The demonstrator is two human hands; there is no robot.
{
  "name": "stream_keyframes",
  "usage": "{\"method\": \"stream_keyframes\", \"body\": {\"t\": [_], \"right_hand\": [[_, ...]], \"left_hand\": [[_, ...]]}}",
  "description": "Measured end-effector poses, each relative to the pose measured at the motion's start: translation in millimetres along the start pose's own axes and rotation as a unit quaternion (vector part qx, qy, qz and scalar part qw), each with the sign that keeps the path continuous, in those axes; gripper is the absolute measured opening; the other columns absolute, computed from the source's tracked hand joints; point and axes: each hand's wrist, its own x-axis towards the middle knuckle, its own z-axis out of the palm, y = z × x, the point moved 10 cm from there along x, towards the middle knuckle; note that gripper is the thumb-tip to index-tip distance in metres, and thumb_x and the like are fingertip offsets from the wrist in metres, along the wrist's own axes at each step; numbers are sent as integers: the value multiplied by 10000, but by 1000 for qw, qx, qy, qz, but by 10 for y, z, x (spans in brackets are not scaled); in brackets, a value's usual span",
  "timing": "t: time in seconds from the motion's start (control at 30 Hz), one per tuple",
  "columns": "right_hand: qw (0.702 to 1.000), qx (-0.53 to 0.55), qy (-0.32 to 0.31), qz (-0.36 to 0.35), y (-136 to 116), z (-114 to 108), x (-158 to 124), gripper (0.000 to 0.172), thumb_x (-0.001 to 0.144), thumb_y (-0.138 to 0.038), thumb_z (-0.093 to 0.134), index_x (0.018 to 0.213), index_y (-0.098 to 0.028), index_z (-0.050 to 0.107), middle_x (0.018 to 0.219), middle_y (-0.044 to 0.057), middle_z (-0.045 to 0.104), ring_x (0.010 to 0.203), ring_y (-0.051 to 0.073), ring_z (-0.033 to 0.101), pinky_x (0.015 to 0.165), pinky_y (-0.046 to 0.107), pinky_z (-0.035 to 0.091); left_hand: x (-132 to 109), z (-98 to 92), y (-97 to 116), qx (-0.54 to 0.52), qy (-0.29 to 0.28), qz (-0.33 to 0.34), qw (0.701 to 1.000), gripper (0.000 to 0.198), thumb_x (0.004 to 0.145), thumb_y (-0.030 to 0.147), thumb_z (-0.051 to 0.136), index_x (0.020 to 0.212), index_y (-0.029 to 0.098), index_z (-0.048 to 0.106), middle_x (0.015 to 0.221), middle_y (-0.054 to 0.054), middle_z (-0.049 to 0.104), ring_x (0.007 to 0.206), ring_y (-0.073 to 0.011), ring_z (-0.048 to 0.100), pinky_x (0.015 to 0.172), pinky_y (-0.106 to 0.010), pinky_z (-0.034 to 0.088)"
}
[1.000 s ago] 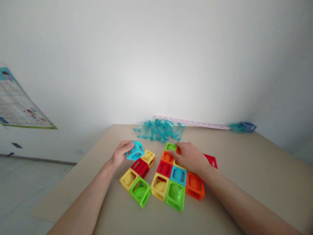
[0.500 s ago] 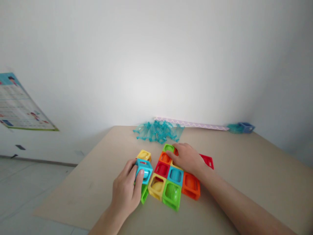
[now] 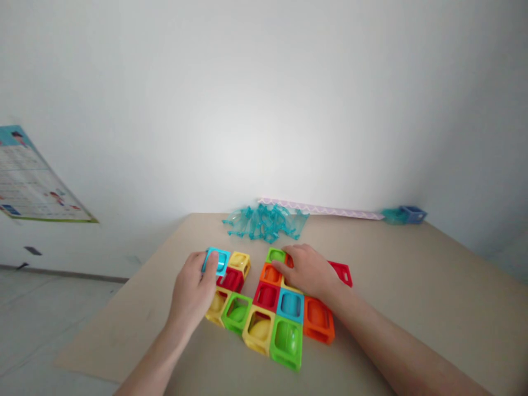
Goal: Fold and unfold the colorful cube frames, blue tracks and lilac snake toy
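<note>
My left hand (image 3: 190, 289) grips a light-blue cube block (image 3: 223, 262) between thumb and fingers. The cube is beside a yellow block (image 3: 239, 264) and above a red block (image 3: 231, 279); whether it touches them I cannot tell. My right hand (image 3: 311, 269) curls over the far part of a sheet of joined hollow cube blocks (image 3: 266, 297), its thumb by an orange block (image 3: 271, 273). Green (image 3: 286, 336), yellow (image 3: 259, 330) and orange (image 3: 318, 314) blocks form the near side. The right fingertips and some blocks under that hand are hidden.
Behind the blocks lies a heap of translucent teal pieces (image 3: 266, 223). A pale pink patterned strip (image 3: 330, 210) runs along the wall to a dark blue open box (image 3: 413, 214) at the back right. The table's left edge slopes toward the floor (image 3: 49, 324).
My left hand has moved left and a little away from me with the light-blue cube, uncovering red, yellow and green blocks. My right hand stays on the sheet, which has shifted slightly in view.
</note>
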Motion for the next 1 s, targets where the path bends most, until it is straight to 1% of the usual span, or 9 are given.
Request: {"method": "stream_keyframes", "body": {"t": [0.1,0.17,0.3,0.4,0.47,0.6,0.77,0.9,1.0], "right_hand": [[1000,-2,2,0,-9,-5,-1,497,909,-575,378,989,-173,658,939,116,684,939,267,611,804,340,429],[1000,0,1,-1,-15,-3,-2,500,909,-575,376,985,-170,659,934,116,682,935,266,611,805,341,430],[1000,11,-4,-1,-16,9,0,519,906,-583,379,1025,-163,659,972,126,681,967,267,606,831,341,424],[1000,22,-8,1,-7,22,4,528,906,-585,383,1064,-161,655,1017,131,678,1013,263,596,861,332,412],[1000,24,-8,1,0,31,7,533,905,-589,381,1071,-163,655,1026,131,678,1016,264,595,863,335,410],[1000,28,-7,2,13,46,10,544,901,-606,375,1077,-175,657,1037,126,680,1010,264,597,859,343,411],[999,31,-4,7,14,28,10,531,898,-589,399,1099,-170,655,1044,130,681,1012,265,600,859,344,420],[999,31,-5,5,5,23,15,537,895,-602,393,1088,-177,659,1033,127,685,1005,269,605,853,352,430],[1000,24,-2,4,3,25,27,537,898,-601,389,1082,-175,657,1024,128,684,1010,273,604,855,352,431]], "left_hand": [[144,132,-160,0,-89,-40,995,423,879,504,389,709,191,617,670,-38,632,682,-214,592,635,-281,437],[157,192,-163,-41,-116,-47,991,414,865,511,412,687,194,610,631,-21,626,639,-200,580,596,-262,421],[124,232,-84,-111,-127,-55,984,407,838,524,468,624,197,579,573,-1,594,578,-179,543,556,-240,394],[115,236,-24,-93,-134,-41,986,401,844,512,467,625,195,582,580,1,588,593,-179,541,565,-237,388],[112,211,-19,-77,-127,-35,988,393,851,498,457,647,192,598,597,-3,596,614,-182,549,571,-235,387],[54,165,-122,-82,-112,-62,988,395,850,496,450,673,188,622,594,-7,614,598,-183,561,557,-238,398],[-35,113,-233,-148,-96,-106,979,368,805,489,510,658,178,641,544,-11,617,569,-191,583,528,-243,422],[-71,138,-219,-186,-133,-137,964,377,775,525,550,711,168,653,610,-30,664,614,-209,617,538,-253,456],[-179,257,-213,-226,-203,-194,933,434,766,573,547,777,155,664,676,-49,691,655,-224,642,555,-270,479]]}}
